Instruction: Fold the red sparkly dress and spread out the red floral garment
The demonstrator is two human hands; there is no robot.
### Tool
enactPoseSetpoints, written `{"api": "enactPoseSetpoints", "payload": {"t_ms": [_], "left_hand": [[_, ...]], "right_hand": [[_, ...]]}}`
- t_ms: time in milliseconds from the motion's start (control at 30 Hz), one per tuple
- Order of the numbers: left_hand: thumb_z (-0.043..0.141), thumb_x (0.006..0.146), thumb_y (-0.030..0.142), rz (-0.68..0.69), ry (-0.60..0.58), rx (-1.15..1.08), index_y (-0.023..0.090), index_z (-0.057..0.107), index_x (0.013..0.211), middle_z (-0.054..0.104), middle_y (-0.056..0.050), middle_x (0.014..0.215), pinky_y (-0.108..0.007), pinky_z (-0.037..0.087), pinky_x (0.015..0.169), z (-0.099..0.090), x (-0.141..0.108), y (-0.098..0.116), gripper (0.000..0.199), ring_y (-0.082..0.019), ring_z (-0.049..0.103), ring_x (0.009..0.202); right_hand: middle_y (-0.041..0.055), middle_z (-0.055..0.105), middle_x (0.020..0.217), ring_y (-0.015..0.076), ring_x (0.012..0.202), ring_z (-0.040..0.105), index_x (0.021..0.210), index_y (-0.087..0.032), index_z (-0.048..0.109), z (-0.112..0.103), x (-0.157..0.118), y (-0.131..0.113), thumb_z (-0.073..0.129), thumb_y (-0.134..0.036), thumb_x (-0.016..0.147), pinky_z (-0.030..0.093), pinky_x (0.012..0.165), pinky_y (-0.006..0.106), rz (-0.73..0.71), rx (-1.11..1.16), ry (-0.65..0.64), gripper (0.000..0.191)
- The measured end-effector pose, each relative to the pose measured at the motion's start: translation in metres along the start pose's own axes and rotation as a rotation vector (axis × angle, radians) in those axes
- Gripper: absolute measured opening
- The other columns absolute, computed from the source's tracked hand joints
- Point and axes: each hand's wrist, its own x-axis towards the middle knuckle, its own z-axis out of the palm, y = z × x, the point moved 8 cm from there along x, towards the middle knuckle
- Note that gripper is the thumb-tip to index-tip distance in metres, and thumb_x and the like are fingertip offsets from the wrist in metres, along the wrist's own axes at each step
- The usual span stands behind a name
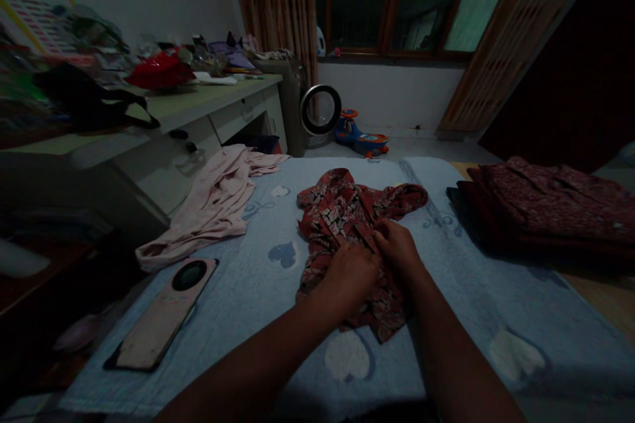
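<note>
A red patterned shirt [342, 208] lies spread on the pale blue bed cover [268, 344], its collar toward the far edge and one sleeve stretched out to the right. Over the middle of its front, my left hand [353, 269] is closed, with the fingers curled onto the cloth. Close beside it, my right hand [397, 244] pinches the shirt's front near the right side. The two hands almost meet, and they hide the fabric between them. Whether a button is in the fingers cannot be made out in the dim light.
To the left, a pink garment [213, 201] lies crumpled near a phone in a pale case [161, 317]. A stack of folded clothes [560, 205] sits on the right. Beyond are a cluttered desk [198, 106], a ring-shaped appliance [320, 110] and a blue ride-on toy [361, 137].
</note>
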Motion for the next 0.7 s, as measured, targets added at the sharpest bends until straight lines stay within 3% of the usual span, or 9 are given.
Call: {"api": "enactPoseSetpoints", "payload": {"t_ms": [167, 300, 400, 567, 700], "left_hand": [[0.067, 0.081, 0.022, 0.078, 0.02, -0.015, 0.011, 0.061, 0.113, 0.069, -0.016, 0.103, -0.046, 0.049, 0.088, 0.007, -0.014, 0.009, 0.035, -0.032, 0.064, 0.098], [0.069, 0.08, 0.021, 0.117, 0.165, -0.09, 0.016, 0.058, 0.117, 0.066, -0.013, 0.115, -0.044, 0.048, 0.092, 0.011, -0.022, 0.003, 0.04, -0.03, 0.06, 0.106], [0.063, 0.084, 0.015, 0.153, 0.265, -0.151, 0.019, 0.061, 0.116, 0.064, -0.01, 0.123, -0.043, 0.045, 0.1, 0.005, -0.028, -0.004, 0.032, -0.027, 0.057, 0.113], [0.048, 0.085, 0.002, -0.023, 0.402, -0.216, 0.02, 0.065, 0.114, 0.066, -0.007, 0.123, -0.041, 0.046, 0.099, -0.029, -0.028, -0.053, 0.038, -0.023, 0.057, 0.113], [0.05, 0.085, 0.004, -0.145, 0.323, -0.116, 0.021, 0.069, 0.115, 0.065, -0.007, 0.124, -0.041, 0.046, 0.1, -0.039, -0.008, -0.092, 0.04, -0.024, 0.056, 0.113]], "right_hand": [[0.0048, 0.067, 0.08, 0.0198, 0.076, 0.058, 0.08, -0.02, 0.067, 0.0, -0.001, -0.012, 0.057, -0.035, 0.087, 0.04, 0.072, 0.031, -0.082, -0.027, 0.047, 0.019], [0.0074, 0.063, 0.085, 0.0226, 0.084, 0.056, 0.078, -0.02, 0.066, 0.007, -0.003, -0.021, 0.065, -0.048, 0.083, 0.04, 0.079, 0.034, -0.183, -0.12, 0.037, 0.029], [0.0081, 0.063, 0.086, 0.0234, 0.084, 0.053, 0.079, -0.02, 0.066, 0.011, -0.004, -0.02, 0.072, -0.054, 0.076, 0.039, 0.077, 0.033, -0.164, -0.229, 0.021, 0.034], [0.0085, 0.065, 0.091, 0.0234, 0.088, 0.055, 0.082, -0.021, 0.072, 0.018, -0.003, -0.01, 0.066, -0.034, 0.081, 0.037, 0.077, 0.032, -0.091, -0.309, -0.058, 0.014], [0.008, 0.065, 0.087, 0.0228, 0.088, 0.057, 0.086, -0.021, 0.076, 0.013, 0.003, -0.006, 0.058, -0.03, 0.085, 0.04, 0.081, 0.033, -0.065, -0.107, -0.021, 0.02]]}}
